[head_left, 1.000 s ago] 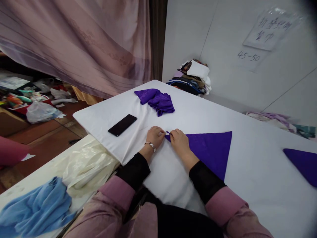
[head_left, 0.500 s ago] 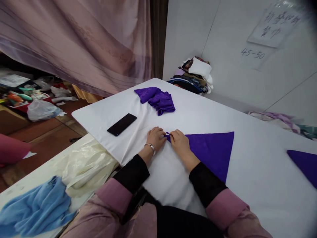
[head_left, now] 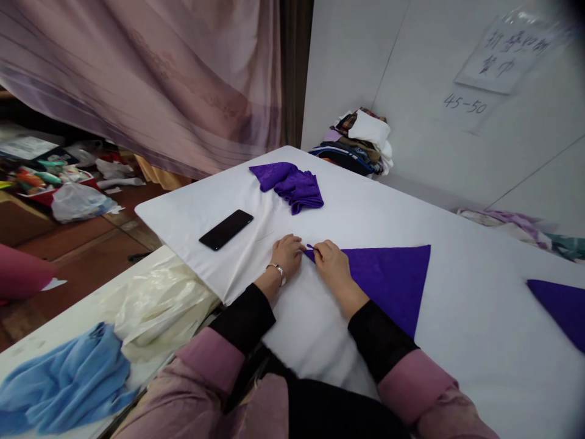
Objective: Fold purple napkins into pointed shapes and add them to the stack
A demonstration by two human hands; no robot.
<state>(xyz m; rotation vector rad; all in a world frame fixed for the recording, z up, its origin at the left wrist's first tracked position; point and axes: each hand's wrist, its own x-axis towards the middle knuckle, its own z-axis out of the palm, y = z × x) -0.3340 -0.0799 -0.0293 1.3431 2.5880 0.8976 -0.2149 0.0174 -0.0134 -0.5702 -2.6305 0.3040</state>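
Note:
A purple napkin (head_left: 393, 274), laid out as a flat triangle, stretches over the white-covered table with its narrow corner pointing left. That corner is pinched by my right hand (head_left: 332, 263), whose thumb and fingers are closed on a thin turned-up bit of cloth. Just left of it, my left hand (head_left: 287, 255) has its fingers drawn together, with the fingertips at the very tip of the same corner. The tip is partly hidden between the two hands. Farther back lies another purple napkin (head_left: 299, 188), gathered in loose pleats.
A black phone (head_left: 226, 230) lies left of my hands. More purple cloth (head_left: 560, 311) is at the right edge. A pile of folded clothes (head_left: 356, 143) stands behind the table by the wall. On a lower surface at left are a plastic bag (head_left: 159, 299) and a blue cloth (head_left: 68, 378).
My left hand has shifted slightly left, away from my right hand. My right hand keeps its pinch on the napkin's corner. The view has moved a little.

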